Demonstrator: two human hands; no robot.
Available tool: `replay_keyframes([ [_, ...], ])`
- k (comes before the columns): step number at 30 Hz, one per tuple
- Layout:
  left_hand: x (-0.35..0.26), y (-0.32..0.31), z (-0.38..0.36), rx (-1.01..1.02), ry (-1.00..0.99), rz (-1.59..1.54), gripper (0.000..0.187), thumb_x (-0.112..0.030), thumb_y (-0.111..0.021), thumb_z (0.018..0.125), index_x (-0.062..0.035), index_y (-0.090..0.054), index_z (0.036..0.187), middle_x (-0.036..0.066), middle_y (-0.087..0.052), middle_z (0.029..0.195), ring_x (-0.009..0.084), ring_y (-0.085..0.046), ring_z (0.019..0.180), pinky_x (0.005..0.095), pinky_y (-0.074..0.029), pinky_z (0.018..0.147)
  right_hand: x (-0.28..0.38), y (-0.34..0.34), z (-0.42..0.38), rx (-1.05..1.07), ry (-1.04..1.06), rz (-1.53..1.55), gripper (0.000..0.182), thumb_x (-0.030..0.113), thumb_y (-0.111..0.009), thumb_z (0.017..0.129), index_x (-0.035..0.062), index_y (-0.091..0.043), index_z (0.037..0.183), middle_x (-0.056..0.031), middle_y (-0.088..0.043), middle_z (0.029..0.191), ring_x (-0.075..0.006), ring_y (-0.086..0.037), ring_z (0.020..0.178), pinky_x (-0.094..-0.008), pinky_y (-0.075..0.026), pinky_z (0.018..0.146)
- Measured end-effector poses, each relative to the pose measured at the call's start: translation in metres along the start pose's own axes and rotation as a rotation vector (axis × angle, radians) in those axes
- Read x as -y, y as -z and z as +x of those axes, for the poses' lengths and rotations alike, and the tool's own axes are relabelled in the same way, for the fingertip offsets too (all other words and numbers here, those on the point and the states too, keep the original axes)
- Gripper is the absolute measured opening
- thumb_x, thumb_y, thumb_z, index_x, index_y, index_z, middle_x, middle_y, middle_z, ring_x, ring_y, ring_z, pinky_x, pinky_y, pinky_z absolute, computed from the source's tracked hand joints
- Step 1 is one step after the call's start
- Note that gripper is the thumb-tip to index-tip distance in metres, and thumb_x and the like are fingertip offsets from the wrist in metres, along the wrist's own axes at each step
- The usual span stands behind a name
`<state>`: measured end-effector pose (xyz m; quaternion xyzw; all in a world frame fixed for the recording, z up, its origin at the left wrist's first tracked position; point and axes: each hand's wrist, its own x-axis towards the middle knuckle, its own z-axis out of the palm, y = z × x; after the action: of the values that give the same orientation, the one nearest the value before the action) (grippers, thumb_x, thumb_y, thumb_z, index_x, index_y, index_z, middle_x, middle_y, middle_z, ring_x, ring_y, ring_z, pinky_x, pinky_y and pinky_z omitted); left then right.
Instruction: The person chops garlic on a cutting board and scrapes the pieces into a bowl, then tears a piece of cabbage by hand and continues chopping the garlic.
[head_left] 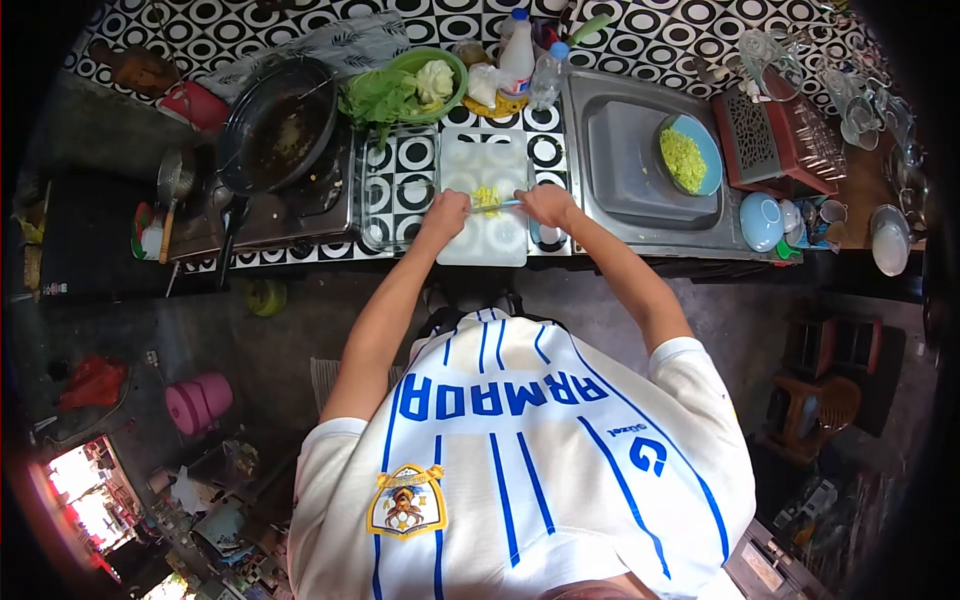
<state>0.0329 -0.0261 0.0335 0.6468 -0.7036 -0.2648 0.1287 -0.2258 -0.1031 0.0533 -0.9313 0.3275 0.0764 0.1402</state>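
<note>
On the white cutting board (484,225) at the middle of the tiled bench (410,160) lies a small heap of yellow-green chopped vegetable (487,196). The left hand (446,212) presses down beside it, fingers curled. The right hand (546,203) is closed around a knife (506,204), whose handle is hidden in the fist; the blade is thin and hard to make out. Right, in the sink (640,170), a blue plate (690,155) holds more chopped pieces. Far left sit a green bowl (425,80) of leaves and a dark pan (280,125).
</note>
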Motion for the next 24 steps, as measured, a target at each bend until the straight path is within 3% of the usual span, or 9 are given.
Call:
replay_keyframes([
  [6, -0.020, 0.033, 0.028, 0.001, -0.138, 0.085, 0.010, -0.002, -0.065, 0.080, -0.0063, -0.068, 0.088, 0.021, -0.066, 0.099, 0.0422, -0.064, 0.096, 0.0487, -0.053, 0.083, -0.004, -0.030, -0.010, -0.185, -0.041, 0.206, 0.038, 0.042, -0.046, 0.102, 0.0072, -0.059, 0.107, -0.0214, -0.066, 0.070, -0.0438, -0.066, 0.070, -0.0535, -0.052, 0.062],
  [12, -0.003, 0.012, 0.019, -0.005, -0.071, 0.131, 0.012, 0.001, -0.064, 0.079, -0.0053, -0.069, 0.089, 0.021, -0.067, 0.099, 0.0408, -0.066, 0.096, 0.0487, -0.055, 0.082, 0.014, 0.006, 0.002, 0.032, -0.140, 0.041, 0.038, 0.042, -0.047, 0.102, 0.0070, -0.060, 0.106, -0.0210, -0.069, 0.080, -0.0420, -0.069, 0.079, -0.0529, -0.055, 0.069],
  [20, -0.040, 0.053, 0.036, 0.117, -0.123, 0.265, 0.014, 0.002, -0.064, 0.081, -0.0020, -0.069, 0.093, 0.021, -0.067, 0.100, 0.0384, -0.067, 0.102, 0.0453, -0.056, 0.088, 0.006, -0.028, -0.010, -0.138, -0.161, 0.224, 0.036, 0.040, -0.048, 0.101, 0.0053, -0.059, 0.106, -0.0222, -0.067, 0.073, -0.0432, -0.067, 0.074, -0.0542, -0.053, 0.065],
  [24, -0.031, 0.041, 0.030, 0.132, -0.130, 0.369, 0.017, 0.006, -0.063, 0.081, -0.0001, -0.068, 0.097, 0.020, -0.067, 0.104, 0.0378, -0.066, 0.104, 0.0432, -0.056, 0.089, 0.012, -0.017, -0.006, -0.081, -0.153, 0.125, 0.035, 0.039, -0.047, 0.102, 0.0061, -0.059, 0.106, -0.0219, -0.068, 0.075, -0.0432, -0.067, 0.074, -0.0545, -0.053, 0.065],
])
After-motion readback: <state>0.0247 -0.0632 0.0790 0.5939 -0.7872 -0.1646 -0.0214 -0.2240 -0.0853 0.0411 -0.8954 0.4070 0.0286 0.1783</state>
